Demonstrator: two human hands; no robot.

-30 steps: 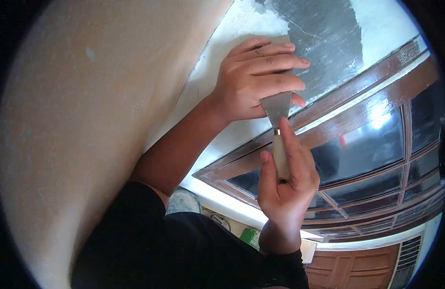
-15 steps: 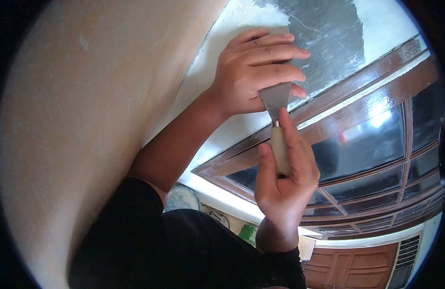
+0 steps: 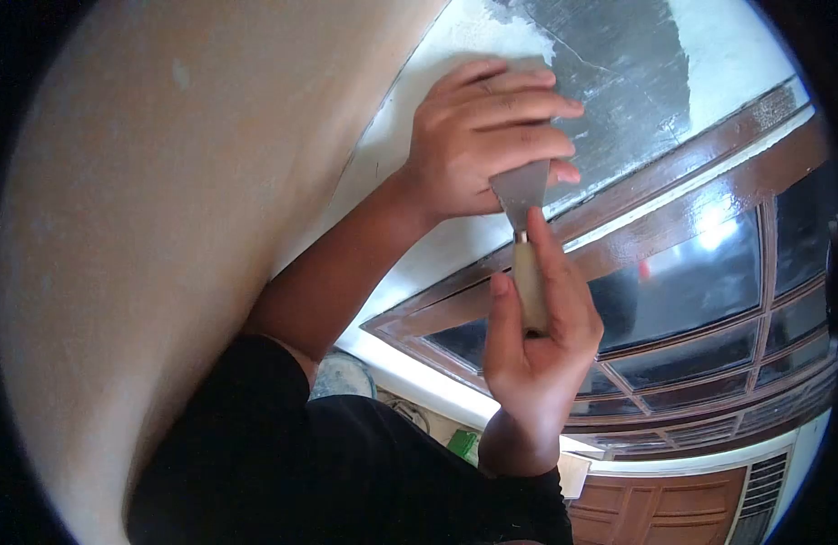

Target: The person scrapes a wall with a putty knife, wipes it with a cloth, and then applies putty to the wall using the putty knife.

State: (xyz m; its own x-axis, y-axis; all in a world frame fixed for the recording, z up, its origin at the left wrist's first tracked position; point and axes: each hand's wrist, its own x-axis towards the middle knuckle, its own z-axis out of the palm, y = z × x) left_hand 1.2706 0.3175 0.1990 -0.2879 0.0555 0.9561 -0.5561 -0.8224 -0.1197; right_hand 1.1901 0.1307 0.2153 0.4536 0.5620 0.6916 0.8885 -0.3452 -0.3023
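Observation:
A putty knife has its metal blade [image 3: 525, 186] pointing up and its pale handle [image 3: 530, 286] down. My right hand [image 3: 551, 341] is closed around the handle, with the index finger stretched along it. Across the blade lie the fingers of my left hand [image 3: 492, 132], slightly spread, while a digit shows from behind the blade, so the blade sits between them. The blade's far end is hidden by these fingers. Behind them is a white wall surface [image 3: 728, 54] with a dark grey patch [image 3: 619, 82].
A plain beige wall [image 3: 165, 227] fills the left side. Brown window frames [image 3: 655, 241] with dark glass run along the right. Low down are a bucket [image 3: 344, 375], a green object [image 3: 463, 442] and a brown panelled door [image 3: 655, 509].
The view has shifted slightly, and the grey patch shows a little lower. Both hands keep their hold on the putty knife, with only a small shift down.

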